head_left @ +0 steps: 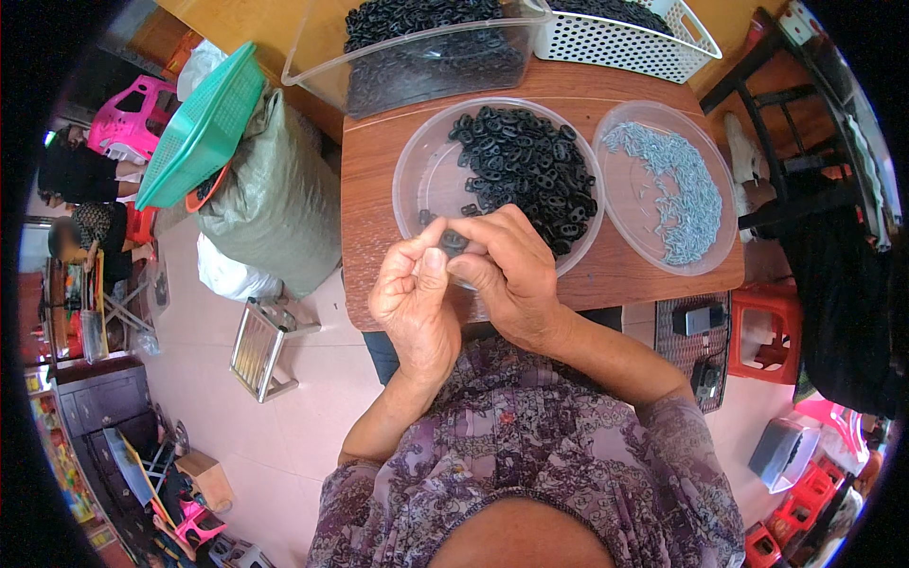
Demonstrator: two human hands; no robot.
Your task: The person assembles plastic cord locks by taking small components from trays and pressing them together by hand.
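Note:
Above the near left rim of a round clear tub (405, 180), my two hands meet at the fingertips. A small black plastic piece (454, 242) with rounded ends is pinched in my right hand (516, 275), between thumb and forefinger. My left hand (417, 303) is closed in a pinch against the left side of that piece; whatever its fingertips hold is hidden. Many similar black oval pieces with holes (525, 170) fill the tub's right side. Right of it, a round clear lid (630, 213) holds a spread of small silvery-blue pins or screws (684, 189).
At the wooden table's (369, 161) back stand a clear bin (312, 71) and a white perforated basket (625, 57), both with black pieces. To the left are a stuffed sack (284, 204), green basket (204, 133) and metal stool (260, 350). A red stool (762, 322) stands at right.

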